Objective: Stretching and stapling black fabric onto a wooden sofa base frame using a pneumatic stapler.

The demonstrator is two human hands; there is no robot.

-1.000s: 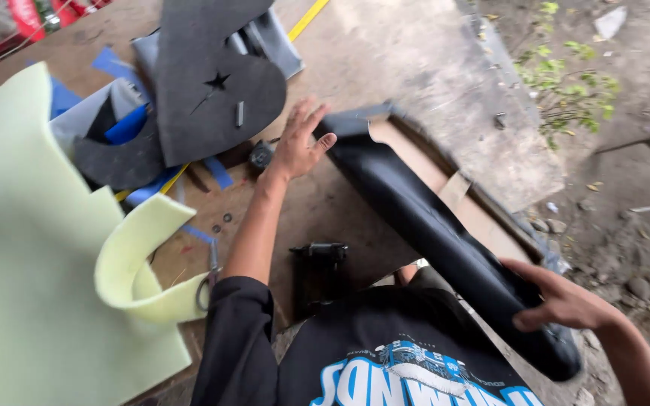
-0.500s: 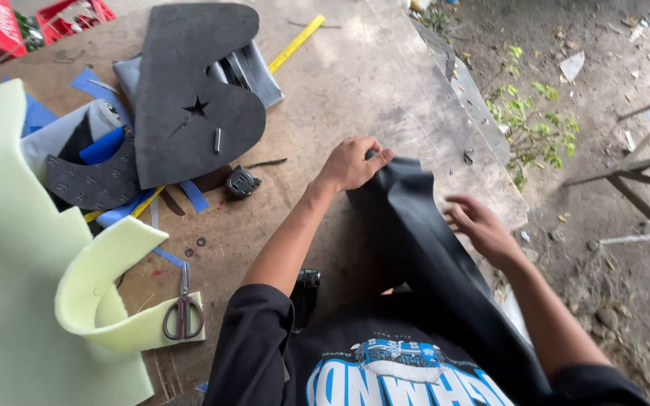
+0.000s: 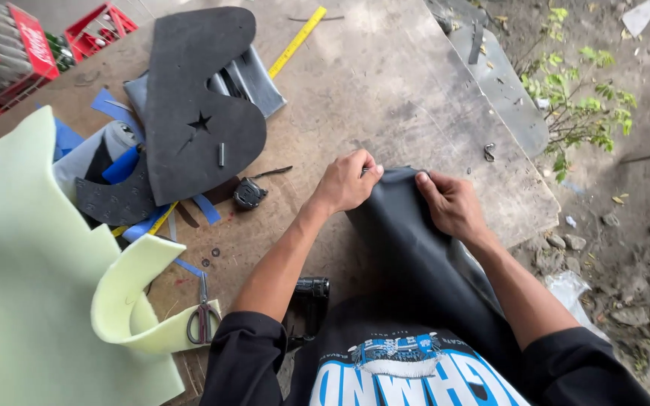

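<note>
Scissors [image 3: 203,319] lie nearest, on a curled strip of pale green foam [image 3: 39,301] at the desk's [image 3: 385,83] near left edge, beside a black tool [image 3: 311,301]. Further out, both hands pinch the far edge of a black vinyl sheet [image 3: 408,248] that runs from the person's lap up onto the desk: the left hand [image 3: 346,183] in a closed grip on its left corner, the right hand [image 3: 451,204] in a closed grip just beside it. Beyond sit a tape measure [image 3: 250,194], a dark cut-out panel with a star hole [image 3: 193,113], and a yellow ruler [image 3: 297,41].
</note>
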